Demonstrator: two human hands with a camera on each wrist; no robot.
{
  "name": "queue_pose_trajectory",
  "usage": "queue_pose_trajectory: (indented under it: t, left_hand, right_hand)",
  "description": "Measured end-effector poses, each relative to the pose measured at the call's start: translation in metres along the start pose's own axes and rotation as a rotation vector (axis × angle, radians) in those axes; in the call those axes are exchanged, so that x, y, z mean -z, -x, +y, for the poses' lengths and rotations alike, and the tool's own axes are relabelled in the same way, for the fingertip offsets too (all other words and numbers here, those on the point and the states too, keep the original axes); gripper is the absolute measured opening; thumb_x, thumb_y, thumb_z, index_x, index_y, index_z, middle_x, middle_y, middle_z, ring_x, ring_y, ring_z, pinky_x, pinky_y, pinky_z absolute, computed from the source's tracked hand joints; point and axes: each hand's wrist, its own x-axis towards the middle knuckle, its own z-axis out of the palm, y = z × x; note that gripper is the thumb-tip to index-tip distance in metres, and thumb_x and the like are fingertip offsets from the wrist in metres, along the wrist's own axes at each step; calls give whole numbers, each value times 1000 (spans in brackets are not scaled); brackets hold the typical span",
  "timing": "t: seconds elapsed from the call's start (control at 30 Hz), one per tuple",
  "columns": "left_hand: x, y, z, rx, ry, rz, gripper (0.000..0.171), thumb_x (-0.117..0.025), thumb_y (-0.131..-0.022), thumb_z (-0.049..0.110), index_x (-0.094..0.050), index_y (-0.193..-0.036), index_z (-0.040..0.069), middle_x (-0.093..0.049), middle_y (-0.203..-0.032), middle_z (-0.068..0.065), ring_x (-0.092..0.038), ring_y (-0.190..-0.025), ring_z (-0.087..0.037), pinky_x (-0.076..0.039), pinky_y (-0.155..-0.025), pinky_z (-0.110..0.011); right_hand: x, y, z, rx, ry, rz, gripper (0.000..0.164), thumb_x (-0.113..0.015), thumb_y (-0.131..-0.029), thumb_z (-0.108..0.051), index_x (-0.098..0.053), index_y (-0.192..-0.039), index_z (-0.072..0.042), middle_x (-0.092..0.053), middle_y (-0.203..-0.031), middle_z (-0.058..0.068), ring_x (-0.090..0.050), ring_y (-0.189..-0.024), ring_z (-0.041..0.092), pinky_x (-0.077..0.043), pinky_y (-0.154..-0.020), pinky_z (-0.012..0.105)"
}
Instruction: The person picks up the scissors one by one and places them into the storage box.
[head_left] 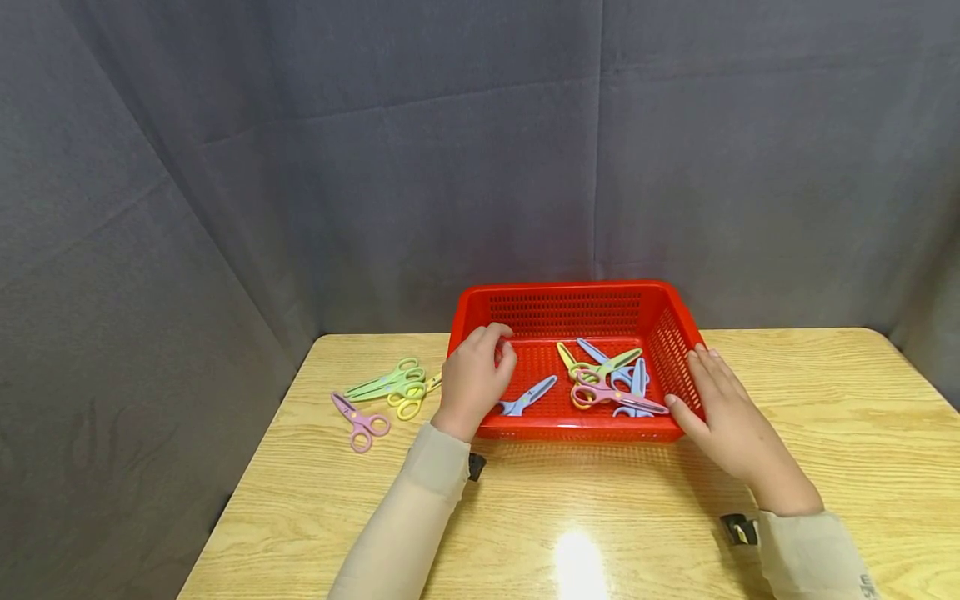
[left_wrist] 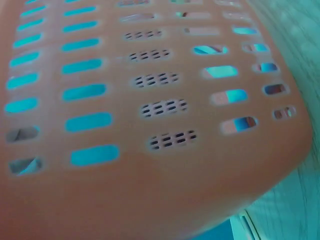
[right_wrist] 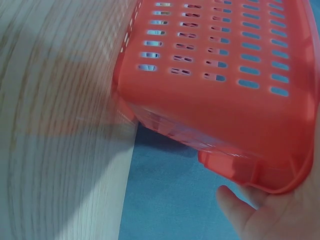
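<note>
A red plastic basket [head_left: 517, 427] holds several scissors. My left hand [head_left: 474, 375] is over its left side with fingers loosely bent, and no thing shows between them. Close to that hand lie blue scissors [head_left: 536, 392], their handle partly hidden. My right hand [head_left: 731, 429] grips the basket's right rim near the front corner, thumb inside. In the right wrist view, fingers [right_wrist: 235, 207] extend past the rim on the outside. Pink scissors [head_left: 622, 397] lie on a pile with green scissors [head_left: 626, 359] and others at the basket's right. The left wrist view shows just the slotted basket wall [left_wrist: 165, 200].
Left of the basket on the wooden table [head_left: 510, 533] lie green scissors [head_left: 382, 384], yellow scissors [head_left: 411, 402] and pink scissors [head_left: 360, 423]. A grey curtain [head_left: 450, 183] hangs behind the table and along its left side.
</note>
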Motion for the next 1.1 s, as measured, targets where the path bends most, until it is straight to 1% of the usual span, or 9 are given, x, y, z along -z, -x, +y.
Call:
queue_pose_trajectory:
  t: [0.17,0.27,0.37,0.47,0.6,0.7,0.87,0.97,1.1]
  left_hand:
    - [10,2,-6,45,46,81,17,-61,-94,15,-71,-107,11,-61,-82,-1,-56,-64,-15,-47,-53,-31]
    - [19,3,-11,93,73,138,17,-61,-93,13,-71,-106,10,-62,-83,-3,-58,-67,-18,-49,-55,-35]
    - [28,6,-17,143,103,181,19,-59,-94,13,-71,-108,8,-65,-86,-6,-63,-74,-21,-53,-59,-40]
    - [35,13,-28,204,134,206,20,-58,-94,11,-70,-109,7,-67,-93,-9,-66,-83,-23,-55,-67,-43]
    - [41,23,-44,282,165,228,21,-59,-94,9,-70,-110,4,-67,-99,-12,-66,-91,-29,-54,-77,-46]
    - [43,29,-57,313,177,241,22,-60,-94,8,-71,-112,1,-67,-103,-16,-64,-94,-33,-53,-81,-47]
    - [48,33,-72,360,166,224,25,-61,-93,8,-70,-114,-3,-66,-108,-20,-61,-96,-37,-50,-85,-49]
    - [53,37,-81,421,162,173,29,-61,-94,10,-67,-119,-3,-65,-112,-22,-59,-100,-40,-47,-88,-52]
    - [61,45,-94,536,147,74,38,-58,-97,16,-61,-130,-3,-60,-122,-26,-53,-111,-45,-40,-96,-56]
  right_hand:
    - [1,0,0,1,8,12,77,-52,-104,-39,-24,-155,12,-23,-159,35,-15,-150,49,-10,-123,53]
    - [2,0,0,0,11,15,77,-51,-104,-38,-23,-155,12,-23,-159,35,-15,-150,49,-9,-123,52]
    - [2,-1,1,-3,13,13,76,-51,-104,-38,-23,-155,12,-22,-160,35,-15,-150,49,-9,-123,52]
    - [2,-1,0,-8,11,6,77,-52,-104,-38,-23,-155,11,-22,-160,35,-15,-150,49,-10,-123,54]
    - [1,0,-1,-13,8,-5,77,-53,-104,-38,-23,-156,11,-22,-160,34,-15,-150,49,-12,-122,56]
    - [0,0,-1,-9,9,-2,77,-52,-104,-38,-23,-155,11,-22,-160,35,-15,-150,49,-12,-122,56]
    - [0,1,-1,-1,13,14,76,-53,-104,-37,-25,-155,11,-24,-159,34,-16,-150,49,-12,-122,56]
    - [0,1,-2,-2,13,15,76,-54,-104,-37,-25,-155,11,-24,-159,35,-16,-150,49,-12,-122,55]
    - [0,1,-1,-4,8,12,76,-53,-104,-37,-24,-155,11,-23,-159,35,-15,-150,49,-11,-122,55]
